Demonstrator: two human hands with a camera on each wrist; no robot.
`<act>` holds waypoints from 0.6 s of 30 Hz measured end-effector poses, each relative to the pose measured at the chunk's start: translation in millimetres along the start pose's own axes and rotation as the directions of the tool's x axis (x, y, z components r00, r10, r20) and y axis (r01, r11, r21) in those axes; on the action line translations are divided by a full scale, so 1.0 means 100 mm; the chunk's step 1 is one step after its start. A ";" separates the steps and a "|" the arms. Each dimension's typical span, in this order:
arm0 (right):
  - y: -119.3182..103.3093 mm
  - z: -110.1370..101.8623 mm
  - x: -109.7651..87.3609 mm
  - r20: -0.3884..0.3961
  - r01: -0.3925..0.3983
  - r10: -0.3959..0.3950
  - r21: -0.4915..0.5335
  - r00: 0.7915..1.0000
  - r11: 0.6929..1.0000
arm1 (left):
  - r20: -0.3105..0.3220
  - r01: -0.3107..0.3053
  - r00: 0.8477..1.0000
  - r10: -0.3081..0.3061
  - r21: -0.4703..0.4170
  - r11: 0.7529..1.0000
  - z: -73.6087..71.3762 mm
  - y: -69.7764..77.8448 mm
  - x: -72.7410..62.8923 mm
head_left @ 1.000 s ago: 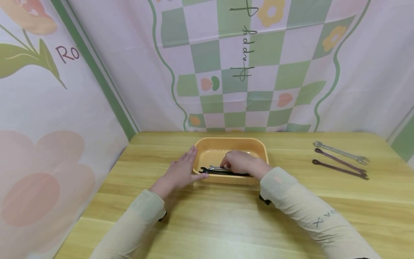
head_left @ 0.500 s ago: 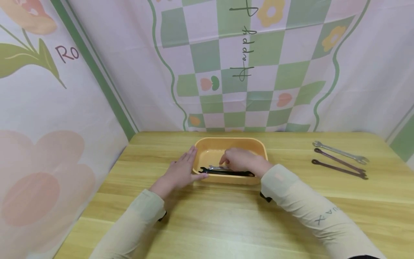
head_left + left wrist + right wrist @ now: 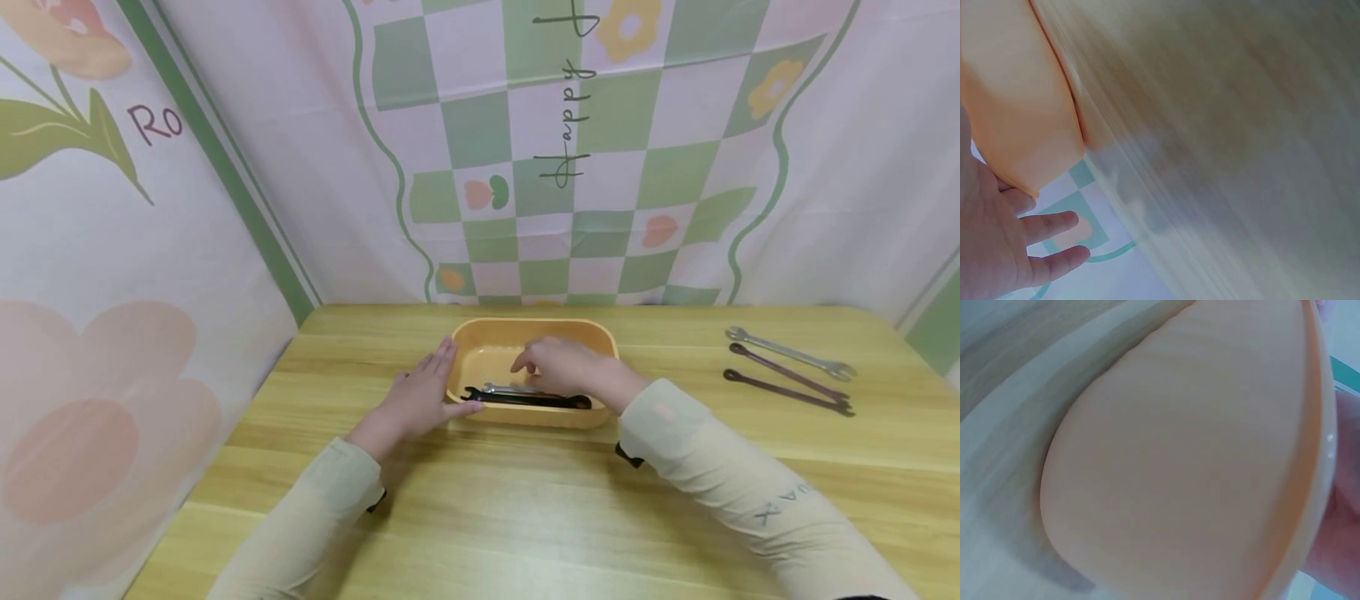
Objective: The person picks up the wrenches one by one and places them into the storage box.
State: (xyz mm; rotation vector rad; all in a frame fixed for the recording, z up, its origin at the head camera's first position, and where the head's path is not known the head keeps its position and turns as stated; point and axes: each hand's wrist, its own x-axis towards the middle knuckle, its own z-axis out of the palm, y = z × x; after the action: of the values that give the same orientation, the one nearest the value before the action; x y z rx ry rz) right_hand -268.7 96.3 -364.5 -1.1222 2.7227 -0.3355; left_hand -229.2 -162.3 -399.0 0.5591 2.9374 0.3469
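Note:
An orange plastic tray (image 3: 536,417) stands near the table's far edge. Inside, along its front wall, lie a black combination wrench (image 3: 536,400) and a smaller silver wrench (image 3: 502,388) just behind it. My left hand (image 3: 420,403) rests against the tray's left end, its thumb on the front rim; the left wrist view shows spread fingers of that hand (image 3: 991,237) beside the tray wall (image 3: 1029,100). My right hand (image 3: 558,365) reaches over the right front rim, fingers loosely bent above the silver wrench, whose right end it hides. Nothing shows in its grasp.
To the right on the wooden table (image 3: 495,508) lie a silver wrench (image 3: 791,352) and two dark wrenches, one purplish (image 3: 787,372) and one brown (image 3: 783,392). A patterned curtain (image 3: 547,250) hangs directly behind the table.
My right hand has lifted slightly off the silver wrench and its forearm has shifted right, uncovering the black wrench's ring end. My left hand has stayed put.

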 end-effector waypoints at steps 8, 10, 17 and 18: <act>0.02 -0.09 -0.14 -0.026 0.028 -0.027 0.022 0.999 0.999 | -0.002 -0.009 1.000 0.009 -0.007 1.000 0.01 0.00 0.00; 0.04 -0.11 -0.18 -0.029 0.036 -0.035 0.027 0.999 0.999 | -0.001 -0.013 1.000 0.013 -0.011 1.000 0.01 0.00 0.00; 0.09 -0.17 -0.31 -0.064 0.057 -0.055 0.026 0.996 0.998 | -0.001 -0.011 1.000 0.011 -0.012 1.000 0.01 -0.01 0.00; 0.10 -0.17 -0.32 -0.071 0.064 -0.062 0.023 0.996 0.998 | -0.001 -0.011 1.000 0.011 -0.011 1.000 0.01 -0.01 0.00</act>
State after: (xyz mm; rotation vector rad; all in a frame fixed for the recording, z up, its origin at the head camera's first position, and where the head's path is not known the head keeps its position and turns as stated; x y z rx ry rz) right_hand -256.7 128.2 -348.2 -1.2138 2.7396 -0.4251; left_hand -229.1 -162.8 -400.3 0.5736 2.9322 0.3646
